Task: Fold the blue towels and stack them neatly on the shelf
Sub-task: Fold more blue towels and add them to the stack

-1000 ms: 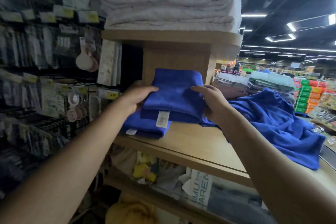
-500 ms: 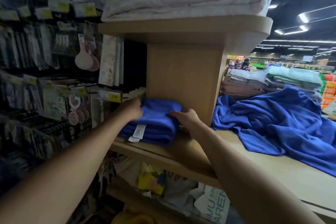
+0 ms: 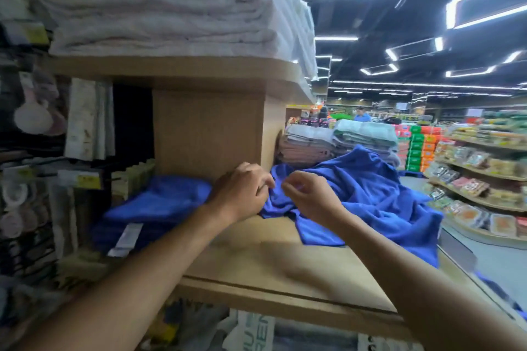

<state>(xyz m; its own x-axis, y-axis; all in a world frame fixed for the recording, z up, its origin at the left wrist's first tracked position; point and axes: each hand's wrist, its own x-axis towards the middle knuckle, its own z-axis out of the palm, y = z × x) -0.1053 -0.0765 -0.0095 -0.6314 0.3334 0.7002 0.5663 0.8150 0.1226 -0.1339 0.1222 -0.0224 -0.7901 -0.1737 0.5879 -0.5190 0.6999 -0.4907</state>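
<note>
Now both hands meet at the crumpled edge of the loose blue towel point(image 3: 370, 196), which lies heaped on the right part of the wooden shelf point(image 3: 271, 268) and spills over its far edge. The left hand point(image 3: 242, 191) has its fingers curled around the towel's near corner, just in front of the upright wooden panel point(image 3: 208, 134). The right hand point(image 3: 310, 196), just beside it, is curled too and pinches a fold of the same cloth between thumb and fingertips, though blur softens the detail. To the left, the folded blue towels point(image 3: 159, 202) sit stacked against the panel, white labels point(image 3: 125, 236) hanging off their front. White towels point(image 3: 171, 3) are piled on the board above, and more folded towels point(image 3: 313, 142) lie behind the loose one.
</note>
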